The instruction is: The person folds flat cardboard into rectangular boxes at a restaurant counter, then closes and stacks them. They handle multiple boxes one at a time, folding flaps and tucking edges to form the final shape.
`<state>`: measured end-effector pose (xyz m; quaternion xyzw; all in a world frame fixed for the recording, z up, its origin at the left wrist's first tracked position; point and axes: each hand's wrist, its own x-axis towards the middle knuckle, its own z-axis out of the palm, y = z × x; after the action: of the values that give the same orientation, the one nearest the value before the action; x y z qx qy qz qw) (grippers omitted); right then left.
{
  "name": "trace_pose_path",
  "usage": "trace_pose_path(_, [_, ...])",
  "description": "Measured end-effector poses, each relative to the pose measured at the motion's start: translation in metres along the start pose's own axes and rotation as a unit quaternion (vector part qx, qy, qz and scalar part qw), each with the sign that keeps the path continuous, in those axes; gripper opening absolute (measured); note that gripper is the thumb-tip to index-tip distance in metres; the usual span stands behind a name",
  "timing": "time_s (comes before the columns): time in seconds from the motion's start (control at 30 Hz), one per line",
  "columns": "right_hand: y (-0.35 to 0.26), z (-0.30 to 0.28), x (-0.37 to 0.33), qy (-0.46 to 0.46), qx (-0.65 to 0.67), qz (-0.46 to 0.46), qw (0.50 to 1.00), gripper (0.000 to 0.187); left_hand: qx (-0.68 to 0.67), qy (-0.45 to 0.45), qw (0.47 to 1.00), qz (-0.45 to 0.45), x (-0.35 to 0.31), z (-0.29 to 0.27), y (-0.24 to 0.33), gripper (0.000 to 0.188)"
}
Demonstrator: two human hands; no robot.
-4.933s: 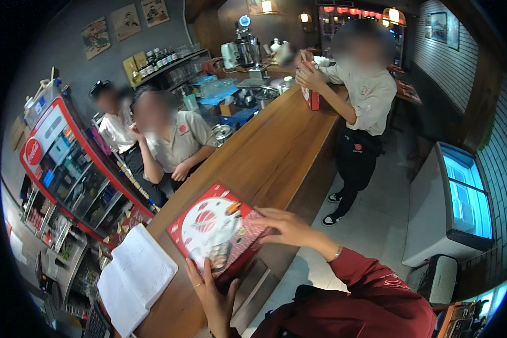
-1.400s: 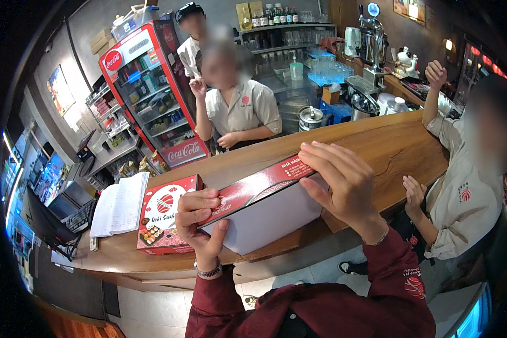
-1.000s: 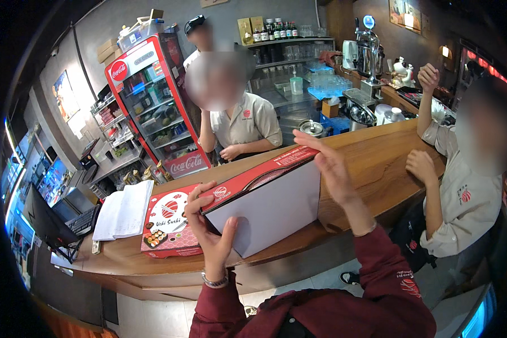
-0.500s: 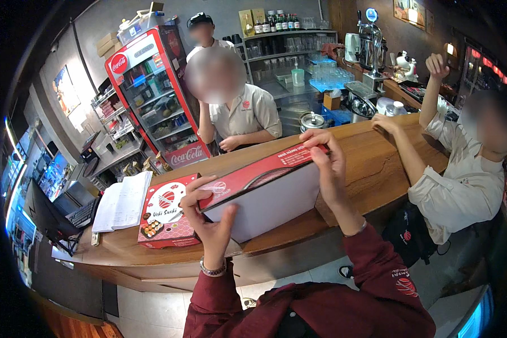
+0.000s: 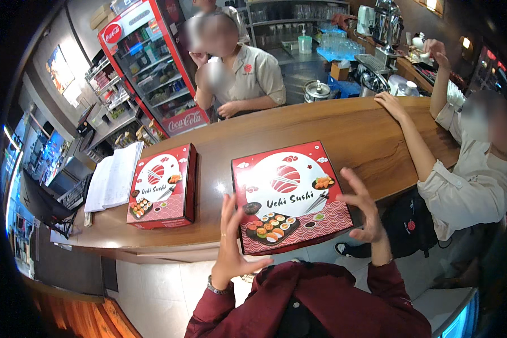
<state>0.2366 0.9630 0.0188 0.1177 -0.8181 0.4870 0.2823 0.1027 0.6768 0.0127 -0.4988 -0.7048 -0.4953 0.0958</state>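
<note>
A large red and white sushi box (image 5: 287, 197) lies flat on the wooden counter in front of me, its printed lid facing up. My left hand (image 5: 234, 245) is at the box's near left corner, fingers spread and thumb stretched out. On the other side, my right hand (image 5: 363, 208) is raised by the right edge, its fingers apart. Neither hand grips the box; whether a fingertip brushes it I cannot tell. A smaller box of the same design (image 5: 162, 183) stands to the left on the counter.
Left of the smaller box lie an open notebook (image 5: 114, 177), a keyboard (image 5: 76, 191) and a monitor (image 5: 42, 203). Two people in light shirts stand behind the wooden counter (image 5: 355, 127), near a red drinks fridge (image 5: 152, 67). Another person leans on the counter at right.
The large box has gone from tilted up in both hands to lying flat on the counter. Both hands have let go of it and opened. My view has shifted downward.
</note>
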Motion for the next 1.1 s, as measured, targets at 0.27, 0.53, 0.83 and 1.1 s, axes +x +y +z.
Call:
trace_pose_path(0.27, [-0.009,-0.002,0.011,-0.108,-0.092,0.062,0.988,0.067,0.111,-0.114,0.981,-0.110,0.010,-0.009,0.005,0.111])
trace_pose_path(0.53, [-0.015,-0.006,0.014,-0.116,-0.113,0.080,0.984,0.068,0.115,-0.127,0.978,-0.122,0.011,-0.011,0.006,0.108])
trace_pose_path(0.83, [-0.012,-0.005,0.014,-0.111,-0.061,0.135,0.983,0.068,0.067,-0.087,0.986,-0.128,0.007,-0.004,0.001,0.106])
trace_pose_path(1.1, [-0.017,0.001,0.020,-0.090,-0.095,0.110,0.985,0.069,0.047,-0.068,0.989,-0.120,0.014,-0.008,0.006,0.107])
